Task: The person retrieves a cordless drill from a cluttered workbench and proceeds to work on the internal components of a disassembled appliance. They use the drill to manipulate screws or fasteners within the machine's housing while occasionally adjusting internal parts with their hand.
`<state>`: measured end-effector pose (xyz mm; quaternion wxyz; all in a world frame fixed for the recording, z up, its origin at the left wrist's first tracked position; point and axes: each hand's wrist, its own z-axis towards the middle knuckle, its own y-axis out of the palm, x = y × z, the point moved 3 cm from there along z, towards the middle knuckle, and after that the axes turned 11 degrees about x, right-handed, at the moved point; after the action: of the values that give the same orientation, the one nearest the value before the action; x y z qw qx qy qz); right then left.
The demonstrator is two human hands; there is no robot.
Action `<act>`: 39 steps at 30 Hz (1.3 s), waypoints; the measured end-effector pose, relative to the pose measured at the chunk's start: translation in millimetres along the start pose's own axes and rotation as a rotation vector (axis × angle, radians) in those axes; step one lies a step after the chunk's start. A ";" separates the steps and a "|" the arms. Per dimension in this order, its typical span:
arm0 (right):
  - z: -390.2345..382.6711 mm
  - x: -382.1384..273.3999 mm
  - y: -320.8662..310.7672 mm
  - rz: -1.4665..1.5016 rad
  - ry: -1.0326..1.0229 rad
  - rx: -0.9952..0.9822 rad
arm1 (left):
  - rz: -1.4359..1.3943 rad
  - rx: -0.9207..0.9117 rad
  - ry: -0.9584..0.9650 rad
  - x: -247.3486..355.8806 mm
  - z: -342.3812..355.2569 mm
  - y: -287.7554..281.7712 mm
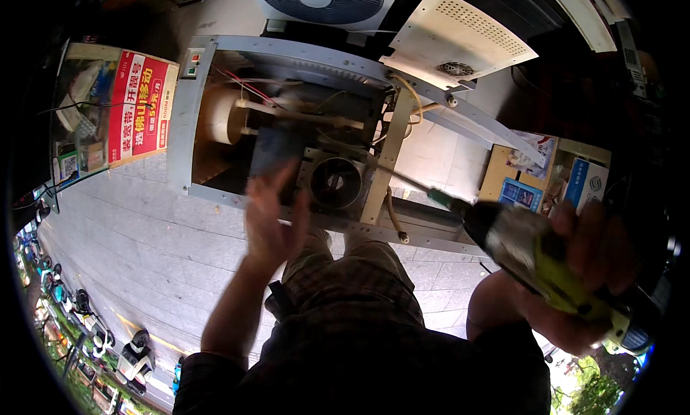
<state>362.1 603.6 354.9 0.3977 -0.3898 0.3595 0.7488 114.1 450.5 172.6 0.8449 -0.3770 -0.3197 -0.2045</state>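
My right hand (568, 321) is wrapped round a yellow-green and silver power drill (535, 250). From its dark nose a long thin bit (406, 176) points left toward a metal cabinet frame (180, 142). My left hand (269, 217), smeared by motion, reaches over the frame's near rail with fingers stretched and thumb apart. Just beyond its fingertips is a dark flat panel (277, 150); whether they touch is unclear. To the right of that hand sits a square metal flange (336, 183) with a round opening. Inside the frame are a beige cylinder (221, 114) and a pale pipe (309, 115).
A fan unit (316, 2) stands beyond the frame, beside a perforated cream metal panel (456, 38). A glass-sided box with a red sign (144, 109) is at left, cartons (575, 181) at right. Loose hoses (394, 217) hang at the crossbar. Paving (172, 250) lies below.
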 end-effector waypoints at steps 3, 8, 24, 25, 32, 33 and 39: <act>5.9 26.2 7.8 -0.144 -0.062 -0.156 | 0.279 -0.121 -0.285 -63.4 3.8 -11.0; 1.1 68.7 27.3 -0.120 -0.097 -0.141 | 0.184 -0.189 -0.438 -99.9 16.4 -7.0; -1.6 90.1 44.5 -0.152 -0.069 -0.197 | 0.186 -0.176 -0.587 -109.0 11.7 2.0; -1.8 90.0 45.5 -0.151 -0.066 -0.197 | 0.187 -0.175 -0.587 -109.3 11.5 1.6; -6.1 84.3 54.0 -0.049 0.043 -0.170 | 0.186 -0.151 -0.545 -109.8 10.8 0.8; -7.6 83.3 56.2 -0.022 0.080 -0.225 | 0.184 -0.143 -0.534 -109.5 11.3 0.4; -5.3 79.4 62.8 -0.026 0.062 -0.482 | 0.170 -0.111 -0.501 -106.8 13.2 -0.2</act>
<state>278.5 597.4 297.8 0.2917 -0.5006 0.1775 0.7955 32.9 471.6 105.3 0.7315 -0.4870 -0.4745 -0.0503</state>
